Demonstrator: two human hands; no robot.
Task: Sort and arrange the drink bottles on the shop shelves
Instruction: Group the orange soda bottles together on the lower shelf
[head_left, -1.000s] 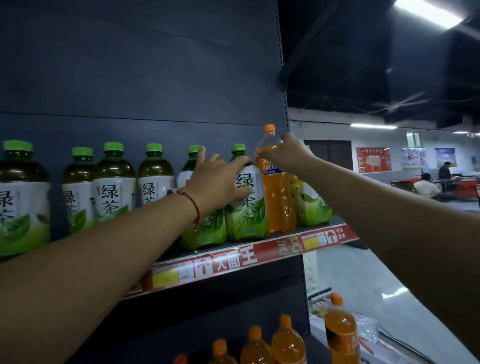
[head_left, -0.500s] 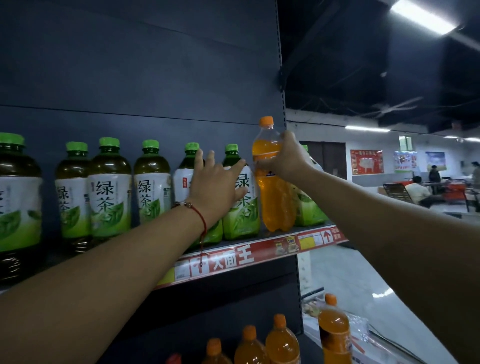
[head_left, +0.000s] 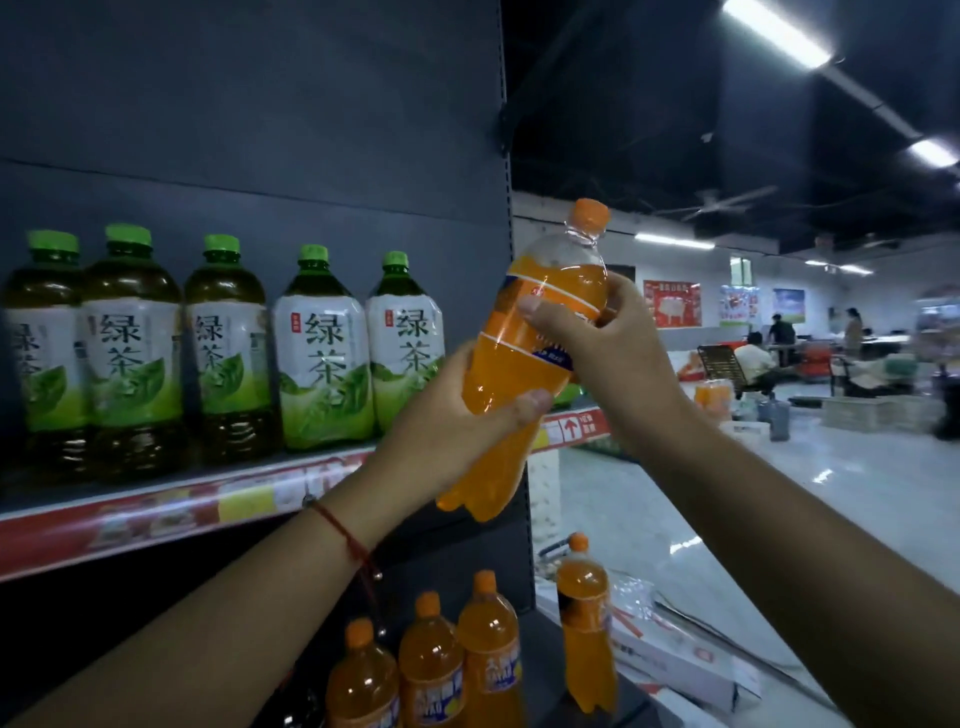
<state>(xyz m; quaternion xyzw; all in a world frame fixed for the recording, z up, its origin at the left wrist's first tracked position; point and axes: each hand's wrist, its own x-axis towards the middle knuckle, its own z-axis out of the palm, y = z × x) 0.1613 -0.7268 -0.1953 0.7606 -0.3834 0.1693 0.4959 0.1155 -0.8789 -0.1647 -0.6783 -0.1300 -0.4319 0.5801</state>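
Observation:
An orange soda bottle (head_left: 524, 364) with an orange cap is held tilted in the air in front of the shelf's right end. My left hand (head_left: 447, 421) grips its lower body from the left. My right hand (head_left: 602, 343) grips its upper body at the label. Several green tea bottles (head_left: 322, 353) with green caps stand in a row on the upper shelf (head_left: 156, 512). On the shelf below stand three orange soda bottles (head_left: 457, 660).
Another orange soda bottle (head_left: 587, 623) stands on a low display right of the shelf unit, beside flat cartons (head_left: 691, 660). The dark shelf back panel (head_left: 260, 104) rises behind. Open shop floor (head_left: 779, 493) stretches right, with people and crates far off.
The orange bottle has come off the upper shelf and now tilts in the air. My left hand left the green tea bottle and took hold of the orange bottle's lower body.

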